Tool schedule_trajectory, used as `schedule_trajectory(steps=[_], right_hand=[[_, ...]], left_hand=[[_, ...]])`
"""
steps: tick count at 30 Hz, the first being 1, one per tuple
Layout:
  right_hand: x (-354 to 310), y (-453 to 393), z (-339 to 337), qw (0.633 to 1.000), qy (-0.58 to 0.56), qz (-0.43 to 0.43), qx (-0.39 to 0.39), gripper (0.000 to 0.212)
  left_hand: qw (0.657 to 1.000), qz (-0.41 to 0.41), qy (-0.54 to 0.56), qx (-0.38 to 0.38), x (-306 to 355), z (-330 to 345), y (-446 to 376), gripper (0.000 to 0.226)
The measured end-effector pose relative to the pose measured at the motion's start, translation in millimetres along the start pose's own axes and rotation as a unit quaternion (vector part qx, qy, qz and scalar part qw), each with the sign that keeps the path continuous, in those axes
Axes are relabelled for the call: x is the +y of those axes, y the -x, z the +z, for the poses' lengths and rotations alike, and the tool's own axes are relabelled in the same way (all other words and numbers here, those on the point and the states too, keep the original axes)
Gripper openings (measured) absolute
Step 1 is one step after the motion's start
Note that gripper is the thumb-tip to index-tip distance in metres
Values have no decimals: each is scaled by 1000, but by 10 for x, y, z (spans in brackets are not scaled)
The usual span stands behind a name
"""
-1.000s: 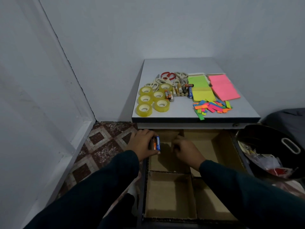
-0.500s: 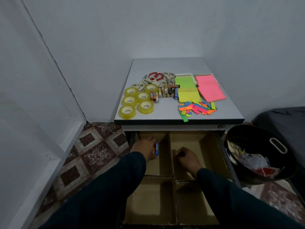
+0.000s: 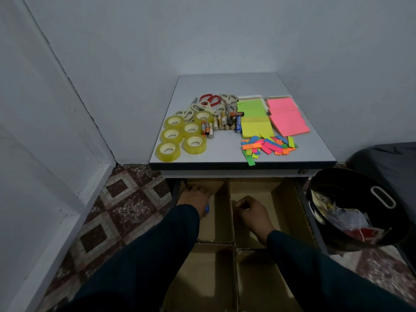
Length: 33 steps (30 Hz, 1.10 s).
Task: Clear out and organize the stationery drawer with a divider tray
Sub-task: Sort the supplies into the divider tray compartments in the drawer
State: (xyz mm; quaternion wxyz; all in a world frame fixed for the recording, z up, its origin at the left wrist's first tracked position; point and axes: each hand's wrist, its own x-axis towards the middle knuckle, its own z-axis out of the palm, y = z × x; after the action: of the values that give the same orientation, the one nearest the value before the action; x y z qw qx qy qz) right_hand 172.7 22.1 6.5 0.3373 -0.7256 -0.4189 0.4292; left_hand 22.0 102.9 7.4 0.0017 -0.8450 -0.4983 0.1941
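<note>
Left hand (image 3: 195, 199) is down in the divider tray's (image 3: 233, 224) back-left compartment, curled round a battery (image 3: 207, 208) with just its blue end peeking out. Right hand (image 3: 252, 213) pinches the centre wall. Tape rolls (image 3: 180, 137) and sticky notes (image 3: 270, 115) sit on the tabletop (image 3: 225, 86)

Grey walls (image 3: 202, 37), patterned tile floor (image 3: 126, 212), grey-topped desk (image 3: 227, 86) in corner, dim light

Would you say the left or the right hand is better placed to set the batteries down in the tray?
Left: the left hand already holds batteries inside the tray's back-left compartment.
</note>
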Motion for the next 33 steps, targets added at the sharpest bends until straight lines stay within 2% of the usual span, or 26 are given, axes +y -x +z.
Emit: schedule_trajectory(steps=[3,10,18,21,25,28,31,33], right_hand=[[-136,23,35,998,-34,-41,33,10],[-266,35,49,996,-42,-55,52,22],[-413,124,45,995,-45,-70,60,24],[-482,164,45,994,-75,-62,48,19],[-628,222,123,989,-143,-12,-37,15],[-665,231,284,988,-124,42,-84,13],[-642,194,465,980,-119,115,-107,32],[-618,151,552,974,-134,157,-97,36]], left_hand=[[1000,-13,-27,-5,-4,-2,-17,59],[999,-32,-37,-7,-23,8,-23,36],[999,-26,-26,-1,-34,-21,33,35],[999,-20,-29,16,-56,-39,73,36],[997,4,-35,72,-149,-50,207,33],[991,2,-9,133,-263,-15,384,33],[985,-15,37,167,-341,6,545,38],[979,-29,77,184,-369,20,611,40]])
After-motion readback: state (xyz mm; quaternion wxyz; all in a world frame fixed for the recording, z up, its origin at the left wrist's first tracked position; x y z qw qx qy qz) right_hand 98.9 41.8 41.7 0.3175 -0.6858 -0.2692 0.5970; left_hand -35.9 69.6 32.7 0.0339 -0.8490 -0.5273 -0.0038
